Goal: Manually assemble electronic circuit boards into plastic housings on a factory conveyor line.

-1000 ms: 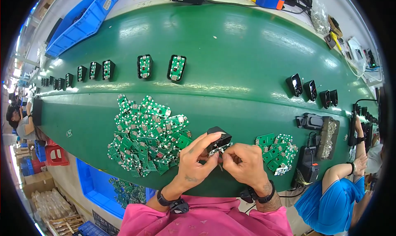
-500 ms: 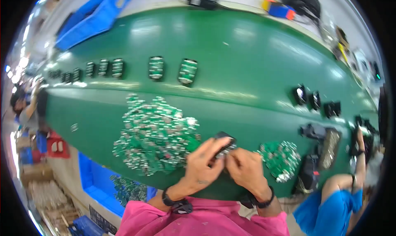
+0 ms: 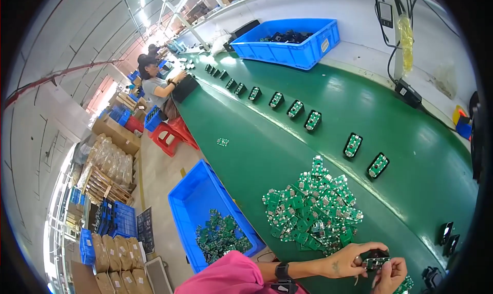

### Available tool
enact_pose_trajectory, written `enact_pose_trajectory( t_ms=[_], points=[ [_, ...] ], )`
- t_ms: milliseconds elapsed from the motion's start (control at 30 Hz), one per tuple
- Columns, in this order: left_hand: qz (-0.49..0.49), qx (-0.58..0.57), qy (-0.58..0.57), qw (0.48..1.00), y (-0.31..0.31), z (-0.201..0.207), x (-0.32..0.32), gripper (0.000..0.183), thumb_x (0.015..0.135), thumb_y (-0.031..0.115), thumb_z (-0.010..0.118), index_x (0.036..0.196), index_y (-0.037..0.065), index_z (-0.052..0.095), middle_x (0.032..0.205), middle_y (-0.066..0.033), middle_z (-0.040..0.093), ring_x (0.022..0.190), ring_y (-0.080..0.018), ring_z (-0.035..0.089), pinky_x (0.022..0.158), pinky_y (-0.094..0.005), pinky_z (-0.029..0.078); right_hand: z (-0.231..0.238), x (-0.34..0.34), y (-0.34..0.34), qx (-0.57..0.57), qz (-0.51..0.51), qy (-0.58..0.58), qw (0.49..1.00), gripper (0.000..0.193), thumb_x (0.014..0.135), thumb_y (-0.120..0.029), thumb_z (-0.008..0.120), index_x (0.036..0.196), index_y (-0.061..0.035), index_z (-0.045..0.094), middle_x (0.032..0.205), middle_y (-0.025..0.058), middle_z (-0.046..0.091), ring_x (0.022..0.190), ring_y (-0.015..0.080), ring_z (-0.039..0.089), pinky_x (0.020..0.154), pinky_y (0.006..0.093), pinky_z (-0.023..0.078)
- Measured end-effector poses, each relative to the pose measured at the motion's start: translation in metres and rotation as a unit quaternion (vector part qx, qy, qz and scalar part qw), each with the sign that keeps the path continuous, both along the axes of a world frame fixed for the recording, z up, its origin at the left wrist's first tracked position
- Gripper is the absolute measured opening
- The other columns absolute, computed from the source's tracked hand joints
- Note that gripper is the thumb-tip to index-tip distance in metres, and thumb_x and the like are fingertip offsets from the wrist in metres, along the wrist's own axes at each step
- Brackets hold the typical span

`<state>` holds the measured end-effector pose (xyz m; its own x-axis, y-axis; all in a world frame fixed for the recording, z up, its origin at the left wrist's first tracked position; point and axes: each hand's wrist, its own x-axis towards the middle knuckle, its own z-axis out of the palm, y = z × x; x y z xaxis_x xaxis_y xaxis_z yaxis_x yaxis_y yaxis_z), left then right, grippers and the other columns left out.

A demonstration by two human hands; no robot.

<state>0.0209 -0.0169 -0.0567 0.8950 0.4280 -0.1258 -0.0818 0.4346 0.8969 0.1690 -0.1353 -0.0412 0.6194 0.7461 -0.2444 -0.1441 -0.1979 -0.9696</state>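
Observation:
My left hand grips a small black plastic housing with a green circuit board at its open face. From the other side, the fingers of my right hand pinch the board's edge. Whether the board is fully seated cannot be made out. Just beyond my left hand lies a big heap of loose green circuit boards on the green table. A smaller heap of boards shows partly behind my right hand.
Along the table runs a row of black housings with green boards. A blue bin of black parts stands at the back. Left of the table edge, another blue bin holds boards. A co-worker sits farther along; black parts lie right.
The view has swung left, bringing the far end of the table and the co-worker into sight. Both my hands stay on the housing, and its green board now shows.

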Motion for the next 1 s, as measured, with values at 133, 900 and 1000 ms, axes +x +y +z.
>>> enact_pose_trajectory(
  t_ms=[133,900,1000],
  points=[
    [0.007,0.057,0.033,0.998,0.007,0.005,-0.003,0.070,0.081,-0.007,0.057,0.147,0.010,0.039,0.124,-0.0084,0.056,0.081,-0.0080,0.063,0.069,-0.0223,0.054,-0.016,-0.001,-0.005,0.020,0.040,-0.078,0.996,0.012,0.094,-0.006,0.063,0.084,-0.0001,0.061,0.067,0.0015,0.058,0.053,0.0059,0.048,0.047,0.0212,0.035],
    [0.162,0.302,-0.010,0.939,-0.003,-0.020,0.000,0.057,0.084,-0.010,0.056,0.137,0.012,0.055,0.145,-0.0169,0.048,0.121,-0.0326,0.059,0.095,-0.0349,0.051,0.008,-0.014,0.002,-0.021,0.168,-0.283,0.944,0.018,0.091,-0.014,0.067,0.081,0.0004,0.066,0.072,0.0141,0.066,0.062,0.0257,0.061,0.061,0.0373,0.047],
    [0.170,0.313,0.011,0.934,-0.003,-0.024,0.001,0.057,0.085,-0.009,0.055,0.138,0.011,0.054,0.144,-0.0163,0.050,0.121,-0.0323,0.059,0.095,-0.0346,0.050,0.006,-0.015,0.003,-0.033,0.143,-0.310,0.939,0.018,0.091,-0.015,0.068,0.082,-0.0003,0.067,0.074,0.0147,0.067,0.065,0.0265,0.062,0.063,0.0390,0.047]
  ],
)
